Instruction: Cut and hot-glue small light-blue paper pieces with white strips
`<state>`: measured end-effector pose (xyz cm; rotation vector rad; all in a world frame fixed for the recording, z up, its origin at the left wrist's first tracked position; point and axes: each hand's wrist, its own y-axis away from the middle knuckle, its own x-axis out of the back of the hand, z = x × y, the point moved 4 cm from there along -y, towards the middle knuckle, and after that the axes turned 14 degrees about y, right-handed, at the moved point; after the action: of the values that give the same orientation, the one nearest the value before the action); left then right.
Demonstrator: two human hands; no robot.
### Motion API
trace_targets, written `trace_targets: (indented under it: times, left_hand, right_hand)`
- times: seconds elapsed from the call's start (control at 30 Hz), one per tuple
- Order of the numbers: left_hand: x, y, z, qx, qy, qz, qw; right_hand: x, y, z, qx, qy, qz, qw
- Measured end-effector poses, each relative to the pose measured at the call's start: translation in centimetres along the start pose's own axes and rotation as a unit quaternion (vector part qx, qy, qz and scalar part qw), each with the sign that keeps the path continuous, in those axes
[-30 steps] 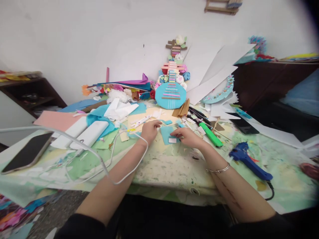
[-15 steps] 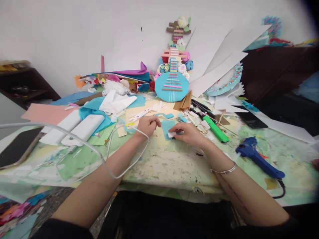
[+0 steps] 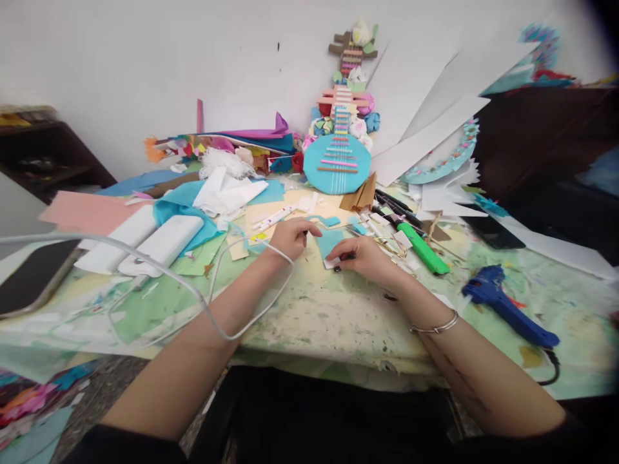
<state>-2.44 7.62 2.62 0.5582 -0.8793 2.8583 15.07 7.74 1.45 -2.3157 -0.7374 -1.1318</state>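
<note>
Free a second ago, the white strip [image 3: 331, 263] is now pinched by the right hand [image 3: 367, 258] at the blue paper piece [image 3: 329, 242]'s lower edge, seemingly being fixed; the left hand [image 3: 290, 237] is kept clenched alongside.

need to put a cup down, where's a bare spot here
Bare tabletop lies between the forearms, up to the near edge. Another sits between the right forearm and the blue glue gun. Beyond the left hand and right hand, paper scraps and pens crowd it.
</note>
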Motion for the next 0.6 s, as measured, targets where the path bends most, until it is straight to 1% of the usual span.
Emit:
trace_targets:
  times: [0.13,0.2,0.27,0.37,0.47,0.53,0.6]
  left_hand:
    - [0.01,0.09,-0.58,0.077,0.083,0.031,0.993]
    - [0.05,0.11,-0.82,0.103,0.122,0.055,0.986]
    - [0.15,0.14,-0.94,0.119,0.134,0.074,0.981]
    - [0.35,0.24,-0.89,0.133,0.119,0.086,0.980]
    - [0.52,0.32,-0.65,0.137,0.090,0.082,0.983]
    - [0.64,0.29,-0.45,0.129,0.054,0.080,0.987]
    - [0.81,0.22,-0.16,0.105,0.015,0.088,0.991]
  right_hand:
    - [-0.12,-0.10,0.25,-0.011,0.007,0.003,1.000]
    - [-0.21,-0.15,0.40,-0.014,0.008,0.004,1.000]
    - [-0.29,-0.18,0.54,-0.015,0.009,0.004,1.000]
    - [-0.38,-0.20,0.69,-0.019,0.010,0.007,1.000]
    - [-0.42,-0.22,0.79,-0.030,0.009,0.009,0.999]
    - [-0.46,-0.24,0.81,-0.036,0.006,0.006,0.999]
    - [-0.46,-0.26,0.77,-0.038,0.004,0.003,0.999]
